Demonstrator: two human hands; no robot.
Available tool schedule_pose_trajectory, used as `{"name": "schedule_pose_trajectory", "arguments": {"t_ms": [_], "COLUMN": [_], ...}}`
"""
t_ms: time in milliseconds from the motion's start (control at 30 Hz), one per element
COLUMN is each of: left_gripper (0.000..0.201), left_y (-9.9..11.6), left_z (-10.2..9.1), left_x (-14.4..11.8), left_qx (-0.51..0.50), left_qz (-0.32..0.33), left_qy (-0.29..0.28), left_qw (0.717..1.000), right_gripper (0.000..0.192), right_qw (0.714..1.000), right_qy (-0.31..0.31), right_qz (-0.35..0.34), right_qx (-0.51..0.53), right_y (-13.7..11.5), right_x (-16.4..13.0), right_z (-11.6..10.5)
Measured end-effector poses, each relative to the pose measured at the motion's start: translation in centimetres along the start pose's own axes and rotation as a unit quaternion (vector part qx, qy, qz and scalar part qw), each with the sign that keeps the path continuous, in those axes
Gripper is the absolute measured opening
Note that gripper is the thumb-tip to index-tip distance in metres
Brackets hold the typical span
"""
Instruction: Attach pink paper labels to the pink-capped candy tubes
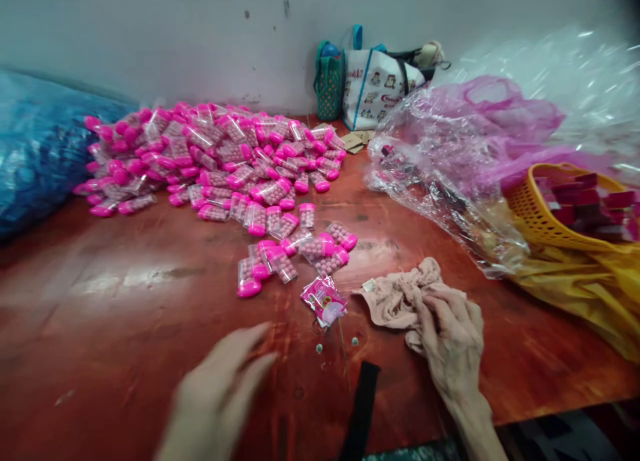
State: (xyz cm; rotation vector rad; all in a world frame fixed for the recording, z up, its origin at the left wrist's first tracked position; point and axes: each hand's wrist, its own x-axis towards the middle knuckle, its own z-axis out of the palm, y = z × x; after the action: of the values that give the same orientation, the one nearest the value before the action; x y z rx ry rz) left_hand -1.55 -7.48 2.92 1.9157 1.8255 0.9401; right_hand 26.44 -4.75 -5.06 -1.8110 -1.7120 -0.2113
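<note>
My right hand [453, 331] lies on a crumpled beige cloth [393, 301], its bent fingers gripping the bunched fabric. Blurred by motion, my left hand [225, 374] is over the near left of the table, thumb and fingers apart with nothing between them. A small stack of shiny pink printed packets or labels [324, 301] lies between the hands, slightly beyond them. Behind it are several small clear bottles [280, 258] with bright pink caps, filled with pale pink beads. A large heap of the same bottles [215, 151] spreads farther back.
Blue plastic bag [45, 148] at left. A white printed bag [373, 88] and green dotted pouch [329, 84] stand by the wall. Right are clear and pink plastic bags [500, 134] and a yellow basket [535, 211] of dark-red pieces. A black strap [364, 401] crosses the red table's [125, 354] front.
</note>
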Motion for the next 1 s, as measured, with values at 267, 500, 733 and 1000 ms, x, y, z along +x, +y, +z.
{"name": "schedule_pose_trajectory", "arguments": {"t_ms": [267, 500, 733, 1000], "left_gripper": [0.025, 0.024, 0.019, 0.031], "left_y": [9.4, 6.5, 0.2, -2.4], "left_z": [16.7, 13.3, 9.2, 9.7], "left_x": [5.0, 3.9, 4.5, 3.4], "left_qx": [0.128, 0.108, 0.147, 0.172], "left_qz": [0.231, 0.230, 0.177, 0.208], "left_qy": [-0.247, -0.213, -0.004, -0.048], "left_qw": [0.932, 0.943, 0.973, 0.961], "right_gripper": [0.041, 0.043, 0.031, 0.019], "right_qw": [0.998, 0.997, 0.995, 0.983], "right_qy": [-0.017, -0.047, 0.061, -0.154], "right_qz": [0.011, 0.010, 0.070, -0.054], "right_qx": [-0.065, -0.059, 0.023, 0.078], "right_y": [0.3, 0.5, -3.4, -12.0], "right_x": [0.4, 1.0, 2.1, 1.4], "right_z": [-0.2, -0.1, -1.2, 3.1]}}
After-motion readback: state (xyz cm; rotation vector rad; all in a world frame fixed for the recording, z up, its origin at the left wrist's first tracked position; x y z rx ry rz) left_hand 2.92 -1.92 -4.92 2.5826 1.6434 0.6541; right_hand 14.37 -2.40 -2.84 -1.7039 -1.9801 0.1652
